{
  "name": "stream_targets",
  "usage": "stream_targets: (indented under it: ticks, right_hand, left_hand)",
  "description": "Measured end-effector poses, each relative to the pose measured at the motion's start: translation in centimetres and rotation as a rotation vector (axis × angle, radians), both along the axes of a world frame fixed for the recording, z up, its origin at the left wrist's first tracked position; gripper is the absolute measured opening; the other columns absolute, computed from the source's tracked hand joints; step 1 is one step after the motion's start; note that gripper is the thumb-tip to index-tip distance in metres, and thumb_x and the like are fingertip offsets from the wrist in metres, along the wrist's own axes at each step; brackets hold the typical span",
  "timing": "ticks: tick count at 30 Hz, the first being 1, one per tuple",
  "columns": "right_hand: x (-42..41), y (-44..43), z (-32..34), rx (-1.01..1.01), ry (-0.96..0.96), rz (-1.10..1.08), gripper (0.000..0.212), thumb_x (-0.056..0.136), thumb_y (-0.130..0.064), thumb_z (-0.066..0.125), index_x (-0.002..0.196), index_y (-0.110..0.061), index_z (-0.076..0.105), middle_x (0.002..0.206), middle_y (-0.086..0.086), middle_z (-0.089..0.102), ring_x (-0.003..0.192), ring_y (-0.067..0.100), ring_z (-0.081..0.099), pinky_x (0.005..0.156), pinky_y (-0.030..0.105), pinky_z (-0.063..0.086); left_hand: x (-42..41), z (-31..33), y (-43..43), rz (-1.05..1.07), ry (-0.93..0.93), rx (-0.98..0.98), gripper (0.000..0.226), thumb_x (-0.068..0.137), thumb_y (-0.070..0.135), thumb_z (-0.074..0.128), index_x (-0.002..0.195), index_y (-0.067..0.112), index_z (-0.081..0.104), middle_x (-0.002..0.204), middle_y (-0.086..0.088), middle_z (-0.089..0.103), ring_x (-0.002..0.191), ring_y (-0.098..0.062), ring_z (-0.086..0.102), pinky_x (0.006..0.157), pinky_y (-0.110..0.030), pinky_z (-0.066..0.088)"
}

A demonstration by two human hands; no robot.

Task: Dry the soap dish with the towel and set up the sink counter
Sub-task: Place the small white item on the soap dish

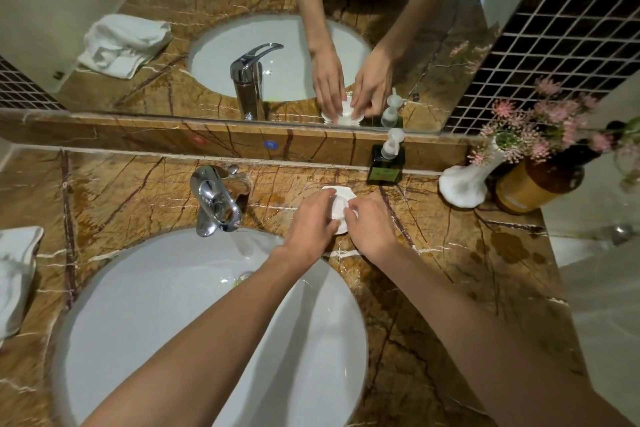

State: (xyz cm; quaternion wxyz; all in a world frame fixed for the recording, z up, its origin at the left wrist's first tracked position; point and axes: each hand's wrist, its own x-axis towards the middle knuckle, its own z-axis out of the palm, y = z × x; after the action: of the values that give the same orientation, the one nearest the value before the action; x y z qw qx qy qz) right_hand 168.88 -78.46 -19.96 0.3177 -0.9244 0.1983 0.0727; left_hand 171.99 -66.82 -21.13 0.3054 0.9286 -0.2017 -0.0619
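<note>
A white shell-shaped soap dish [341, 191] rests on the brown marble counter [450, 274], behind the basin's right rim. A white round soap [337, 207] lies in it. My left hand [310, 227] and my right hand [369, 227] both reach over the dish, with their fingertips on the soap from either side. The hands hide the front half of the dish. A crumpled white towel [15, 274] lies at the counter's far left edge, away from both hands.
A chrome tap [214, 201] stands behind the white oval basin [145, 305]. A dark green pump bottle [386, 163] is just behind the dish. A white vase [465, 184] with pink flowers and a brown jar [533, 189] stand at the right. A mirror runs along the back.
</note>
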Motion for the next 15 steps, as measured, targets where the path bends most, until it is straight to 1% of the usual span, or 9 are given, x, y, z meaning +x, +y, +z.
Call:
stream_targets:
  ticks: [3,5,8,11,13,15]
  right_hand:
    - [-0.11,0.06,0.01,-0.026,-0.014,-0.005,0.028,0.098,-0.022,0.049,0.116,-0.007,0.064,0.118,0.011,0.049,0.097,0.027,0.057,0.083,0.041,0.049]
    - [-0.19,0.02,-0.02,-0.032,-0.014,0.003,0.029,0.098,-0.022,0.049,0.116,-0.006,0.064,0.118,0.012,0.049,0.097,0.028,0.057,0.084,0.042,0.049]
    - [-0.21,0.05,-0.01,-0.029,-0.013,-0.003,0.029,0.098,-0.021,0.049,0.118,-0.006,0.063,0.119,0.013,0.049,0.099,0.030,0.057,0.086,0.042,0.048]
    - [-0.18,0.21,0.04,-0.024,-0.011,-0.033,0.027,0.098,-0.021,0.049,0.116,-0.007,0.063,0.119,0.012,0.048,0.099,0.029,0.056,0.082,0.039,0.046]
    - [-0.25,0.40,0.02,-0.025,-0.013,-0.046,0.026,0.098,-0.021,0.049,0.116,-0.008,0.063,0.119,0.011,0.048,0.101,0.028,0.056,0.080,0.037,0.044]
    - [-0.53,0.67,0.03,-0.007,-0.028,-0.054,0.030,0.098,-0.024,0.048,0.123,-0.010,0.058,0.123,0.010,0.048,0.105,0.028,0.055,0.079,0.036,0.040]
  left_hand:
    - [0.09,-0.04,-0.03,0.012,0.011,0.000,0.054,0.079,0.014,0.074,0.127,0.008,0.051,0.121,-0.010,0.063,0.111,-0.026,0.057,0.091,-0.030,0.043]
    - [0.08,-0.10,-0.09,0.018,0.015,-0.004,0.051,0.079,0.013,0.074,0.125,0.008,0.052,0.118,-0.010,0.064,0.109,-0.027,0.058,0.087,-0.027,0.041]
    - [0.06,-0.16,-0.17,0.019,0.019,0.002,0.050,0.079,0.012,0.073,0.124,0.007,0.053,0.116,-0.011,0.065,0.108,-0.027,0.058,0.087,-0.028,0.041]
    - [0.08,-0.08,-0.19,0.023,0.027,0.007,0.048,0.080,0.012,0.073,0.123,0.007,0.053,0.112,-0.011,0.065,0.104,-0.027,0.058,0.086,-0.029,0.043]
    - [-0.03,0.09,-0.18,0.010,0.031,0.017,0.050,0.081,0.011,0.072,0.126,0.007,0.051,0.118,-0.011,0.063,0.110,-0.027,0.057,0.091,-0.030,0.043]
    - [-0.17,0.34,-0.11,-0.012,0.038,0.027,0.055,0.082,0.012,0.071,0.131,0.007,0.047,0.127,-0.012,0.058,0.118,-0.027,0.052,0.097,-0.032,0.041]
